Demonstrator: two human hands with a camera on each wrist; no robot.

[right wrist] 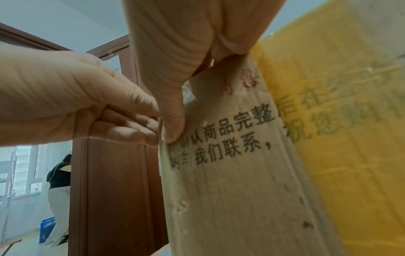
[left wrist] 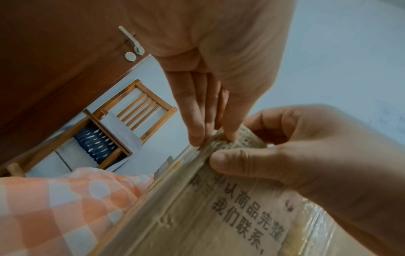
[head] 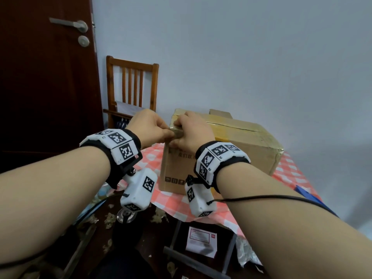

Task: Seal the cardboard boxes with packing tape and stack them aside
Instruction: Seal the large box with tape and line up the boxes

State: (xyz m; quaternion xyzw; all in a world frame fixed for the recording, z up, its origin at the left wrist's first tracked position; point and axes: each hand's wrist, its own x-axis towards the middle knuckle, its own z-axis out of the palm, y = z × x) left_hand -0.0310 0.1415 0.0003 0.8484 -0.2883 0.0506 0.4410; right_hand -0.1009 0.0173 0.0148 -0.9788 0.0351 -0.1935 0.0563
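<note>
I'm seeing both hands meeting at the box's near top corner, centre of the head view. The cardboard box (head: 221,150) is sitting on the table (head: 289,176) (checked orange cloth), its long axis running away toward the right of frame. My left hand (head: 150,126) is coming in from the left, fingers straight and bunched against the thumb, pinching a strip of packing tape (left wrist: 215,143) at the corner edge. My right hand (head: 193,130) is curling over the same corner, thumb pressing on the printed face; it looks clamped on the box edge. The hands are touching, neither nearer. The box is looking worn: yellowish tape on top, glossy film and black printed characters on the near face, top seam partly gaping.
</note>
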